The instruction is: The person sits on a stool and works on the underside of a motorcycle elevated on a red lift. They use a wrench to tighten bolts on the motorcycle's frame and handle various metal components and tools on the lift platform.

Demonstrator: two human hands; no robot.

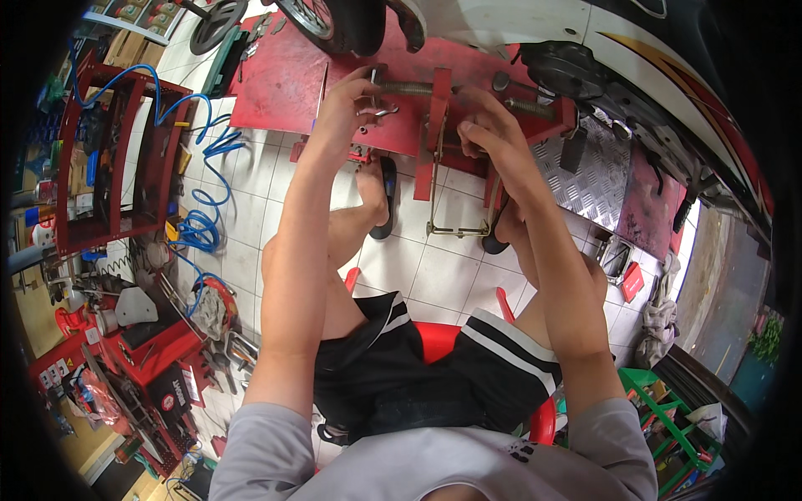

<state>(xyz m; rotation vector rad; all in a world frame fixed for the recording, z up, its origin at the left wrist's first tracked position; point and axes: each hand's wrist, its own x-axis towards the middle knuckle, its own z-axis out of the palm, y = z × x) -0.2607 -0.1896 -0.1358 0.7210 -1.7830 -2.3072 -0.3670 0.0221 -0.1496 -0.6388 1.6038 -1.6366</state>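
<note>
Head view: the left hand [347,102], fingers bent, is at the outer end of a threaded rod [408,88] on a red clamp [439,93], at the near edge of a red platform [271,88]. The right hand [491,129], half curled, lies just right of the clamp's upright. Whether either hand grips anything cannot be told at this angle. Beyond stands a motorcycle [601,42].

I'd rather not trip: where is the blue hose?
The blue hose is on the left of the head view, coiled on the white tiles just right of the red rack, its upper stretch looping across the rack.
</note>
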